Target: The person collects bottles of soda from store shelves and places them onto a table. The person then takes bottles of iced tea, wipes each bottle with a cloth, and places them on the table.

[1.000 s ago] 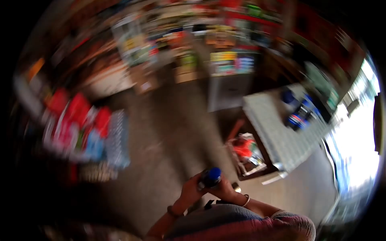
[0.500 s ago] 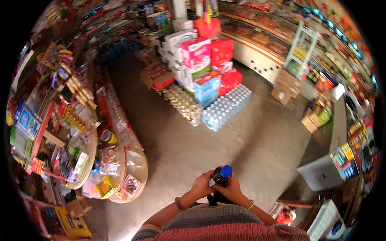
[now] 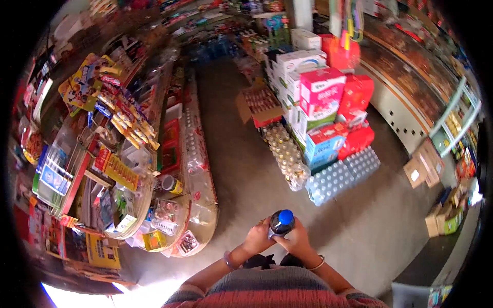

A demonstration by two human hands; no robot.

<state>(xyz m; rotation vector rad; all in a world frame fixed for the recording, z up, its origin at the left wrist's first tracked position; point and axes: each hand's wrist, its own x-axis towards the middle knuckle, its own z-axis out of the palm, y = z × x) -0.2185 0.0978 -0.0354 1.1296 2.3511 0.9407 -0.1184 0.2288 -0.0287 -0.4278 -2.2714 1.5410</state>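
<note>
A dark bottle with a blue cap is held upright in front of my body, its cap facing the camera. My left hand wraps round the bottle's left side. From the other side my right hand closes on it, its thumb reaching across the front. A bangle circles each wrist. The lower part of the bottle is hidden behind my hands.
Curved, tiered shelves of packaged goods stand at left. Ahead are stacked cartons, shrink-wrapped bottles and an open cardboard box. Brown boxes and a pale green rack stand at right, beside a long counter.
My view has swung left, so the cartons and shelves sit further right in the picture. Both hands still hold the bottle in front of me.
</note>
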